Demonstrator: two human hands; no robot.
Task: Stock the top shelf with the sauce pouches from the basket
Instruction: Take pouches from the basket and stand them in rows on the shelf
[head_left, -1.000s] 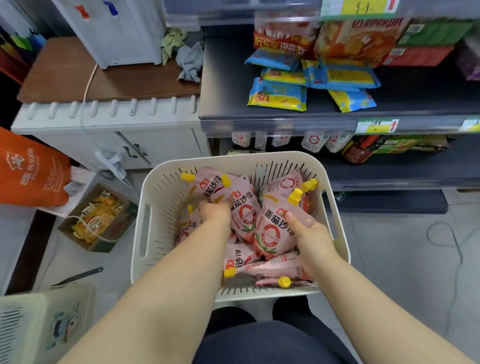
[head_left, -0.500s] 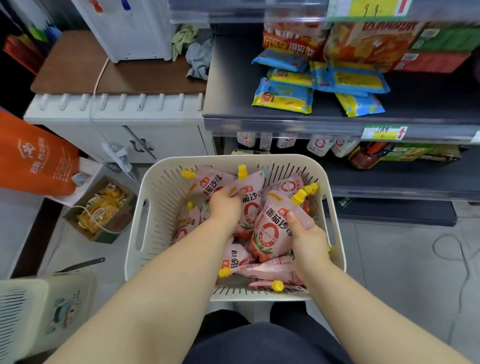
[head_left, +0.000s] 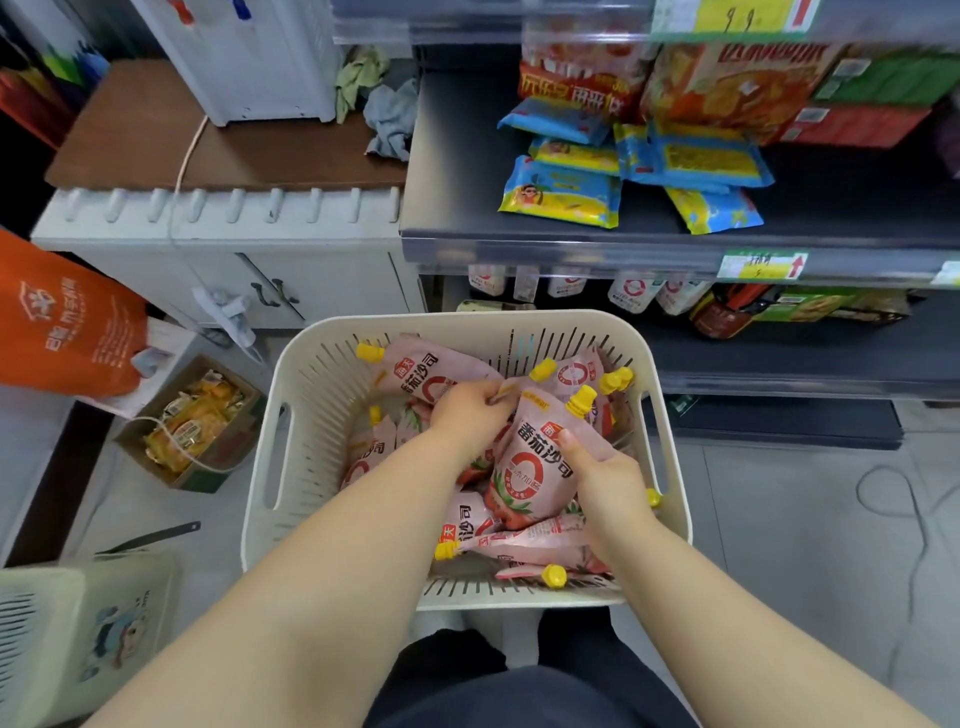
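Right grip (head_left: 605, 470) clasps an upright pouch (head_left: 535, 462); left grip (head_left: 470, 410) pinches another, mostly hidden.

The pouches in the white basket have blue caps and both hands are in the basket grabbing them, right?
Almost. The head view shows the caps are yellow, not blue. The rest holds: the pink sauce pouches lie in the white basket, and the left hand and right hand are both inside, each gripping a pouch.
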